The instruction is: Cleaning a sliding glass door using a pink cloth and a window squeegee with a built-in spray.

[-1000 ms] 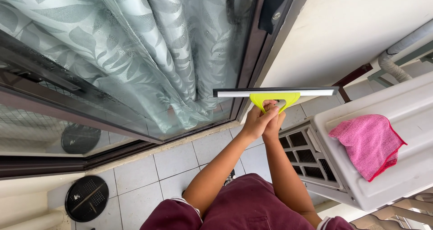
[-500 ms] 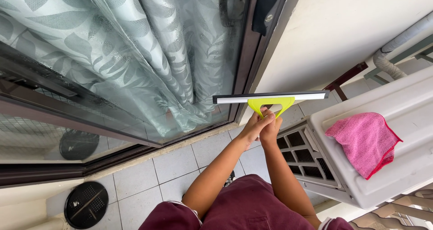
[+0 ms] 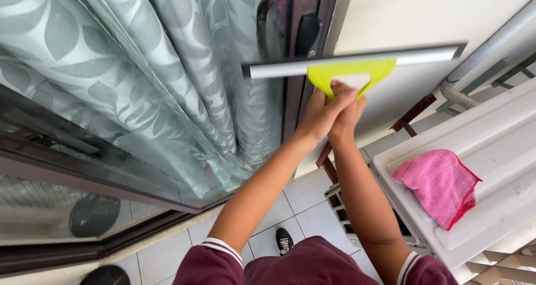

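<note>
Both of my hands grip the handle of a window squeegee (image 3: 353,68) with a lime-green head and a long metal blade. My left hand (image 3: 319,114) wraps the handle from the left, and my right hand (image 3: 347,115) is clasped next to it. The blade is held level, its left end over the dark door frame (image 3: 296,34) and glass, its right part over the cream wall. Behind the glass hangs a pale green leaf-patterned curtain (image 3: 139,73).
A pink cloth (image 3: 438,185) lies on top of a white outdoor unit (image 3: 502,151) at the right. A grey pipe (image 3: 491,42) runs down the wall. Below are white floor tiles (image 3: 301,207), my shoe (image 3: 284,241), and a round black object (image 3: 106,275) at the lower left.
My hands have raised the squeegee higher and a little to the right, up along the door frame. The view has tilted with it.
</note>
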